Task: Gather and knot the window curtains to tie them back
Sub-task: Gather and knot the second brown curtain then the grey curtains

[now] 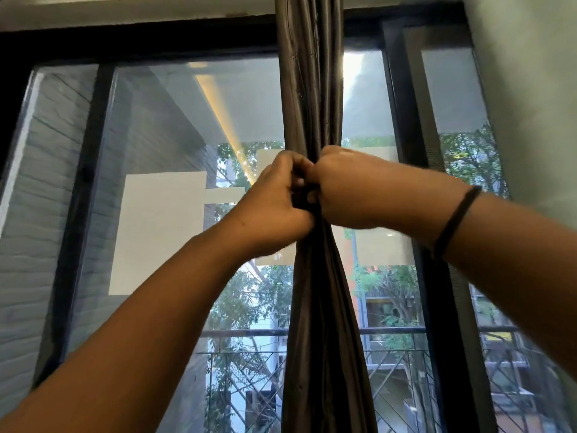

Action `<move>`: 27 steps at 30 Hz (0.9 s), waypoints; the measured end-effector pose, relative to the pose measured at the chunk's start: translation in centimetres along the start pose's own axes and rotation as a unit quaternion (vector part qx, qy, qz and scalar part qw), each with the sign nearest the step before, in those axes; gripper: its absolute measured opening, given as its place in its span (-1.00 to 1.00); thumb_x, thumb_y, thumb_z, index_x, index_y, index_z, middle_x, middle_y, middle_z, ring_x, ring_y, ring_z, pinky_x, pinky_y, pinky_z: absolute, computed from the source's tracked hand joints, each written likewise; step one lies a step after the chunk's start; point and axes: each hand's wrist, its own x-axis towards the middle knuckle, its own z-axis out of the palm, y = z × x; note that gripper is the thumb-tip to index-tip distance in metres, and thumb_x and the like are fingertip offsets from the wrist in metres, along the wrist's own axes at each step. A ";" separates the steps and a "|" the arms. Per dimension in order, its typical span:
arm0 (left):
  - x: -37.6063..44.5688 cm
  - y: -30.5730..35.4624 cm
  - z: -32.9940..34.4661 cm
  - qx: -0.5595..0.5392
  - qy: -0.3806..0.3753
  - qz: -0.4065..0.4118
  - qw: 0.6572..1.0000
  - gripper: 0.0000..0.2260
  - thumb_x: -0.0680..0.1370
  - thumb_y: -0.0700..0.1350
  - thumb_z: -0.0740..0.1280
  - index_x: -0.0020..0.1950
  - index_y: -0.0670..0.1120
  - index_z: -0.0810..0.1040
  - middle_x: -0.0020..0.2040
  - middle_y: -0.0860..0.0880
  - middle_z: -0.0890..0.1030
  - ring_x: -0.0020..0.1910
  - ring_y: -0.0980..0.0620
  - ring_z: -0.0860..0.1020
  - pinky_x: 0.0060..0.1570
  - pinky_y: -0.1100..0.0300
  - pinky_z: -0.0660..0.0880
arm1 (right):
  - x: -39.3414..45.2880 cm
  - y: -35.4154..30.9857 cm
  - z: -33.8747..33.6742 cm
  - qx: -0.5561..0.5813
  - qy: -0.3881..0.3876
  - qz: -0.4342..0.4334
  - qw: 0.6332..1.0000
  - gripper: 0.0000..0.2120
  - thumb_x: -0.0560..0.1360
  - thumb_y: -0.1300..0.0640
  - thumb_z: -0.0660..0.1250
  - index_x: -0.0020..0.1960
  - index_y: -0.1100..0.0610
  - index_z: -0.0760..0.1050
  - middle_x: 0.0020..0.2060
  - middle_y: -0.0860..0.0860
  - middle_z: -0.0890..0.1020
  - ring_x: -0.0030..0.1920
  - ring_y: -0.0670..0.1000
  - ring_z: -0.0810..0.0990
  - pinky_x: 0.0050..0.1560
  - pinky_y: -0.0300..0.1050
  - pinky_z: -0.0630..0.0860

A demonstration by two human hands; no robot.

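Left hand: fingers curled tight round the gathered curtain, clamped from the left side of the bundle. Right hand: fist closed on the same bundle from the right, knuckles touching the left hand's; a dark band sits on that wrist. Both hands meet at one height, where the fabric is pinched to its narrowest. Judgement: the paired grip keeps the folds compressed so a knot can be formed there; whether any knot exists yet cannot be told, since the hands cover that spot. The curtain hangs as one dark, glossy rope down the middle of the window, taut above the hands, spreading loosely below. Beyond the glass: balcony railing and trees.
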 end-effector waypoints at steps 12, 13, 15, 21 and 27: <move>-1.5 -1.3 2.5 0.130 0.199 0.104 0.966 -0.61 0.41 -0.10 0.36 0.10 0.04 0.21 0.07 0.02 0.27 -0.01 0.00 0.40 -0.06 0.23 0.37 | 3.0 0.8 -2.0 0.194 -0.193 0.106 0.956 -0.88 0.49 0.13 0.21 -0.23 0.06 0.43 -0.22 0.02 0.41 -0.17 0.03 0.37 0.03 0.02 0.46; -1.8 -1.6 2.9 0.174 0.233 0.098 0.952 -0.63 0.40 -0.05 0.37 0.11 -0.02 0.28 0.08 0.00 0.27 0.06 -0.06 0.37 0.03 0.22 0.31 | 3.0 1.1 -1.7 0.201 -0.198 0.107 0.953 -0.88 0.48 0.12 0.22 -0.23 0.05 0.44 -0.22 0.02 0.43 -0.16 0.04 0.38 0.04 0.03 0.46; -2.5 -2.0 3.4 0.247 0.287 0.087 0.921 -0.66 0.41 0.00 0.36 0.10 -0.09 0.40 0.06 -0.05 0.35 0.07 -0.07 0.35 0.03 0.30 0.18 | 2.8 1.6 -1.5 0.222 -0.207 0.103 0.947 -0.89 0.47 0.13 0.22 -0.22 0.06 0.47 -0.21 0.03 0.48 -0.12 0.06 0.40 0.03 0.04 0.47; -4.3 -1.7 5.2 0.160 0.225 0.074 0.958 -0.73 0.44 0.11 0.29 -0.01 -0.05 0.53 -0.05 -0.01 0.41 -0.04 -0.08 0.45 -0.07 0.04 0.46 | 2.9 2.1 -1.3 0.358 -0.167 0.092 0.914 -0.80 0.42 0.20 0.20 -0.35 0.13 0.50 -0.26 0.10 0.48 -0.13 0.13 0.34 -0.11 -0.03 0.36; -3.9 0.1 5.9 -0.044 0.230 -0.076 0.969 -0.67 0.37 0.29 0.36 -0.03 0.11 0.52 -0.01 0.12 0.42 0.04 0.10 0.49 0.07 0.09 0.52 | 2.6 2.3 -1.0 0.427 -0.150 0.064 0.889 -0.74 0.40 0.22 0.18 -0.44 0.14 0.48 -0.40 0.05 0.50 -0.29 0.04 0.41 -0.23 -0.09 0.37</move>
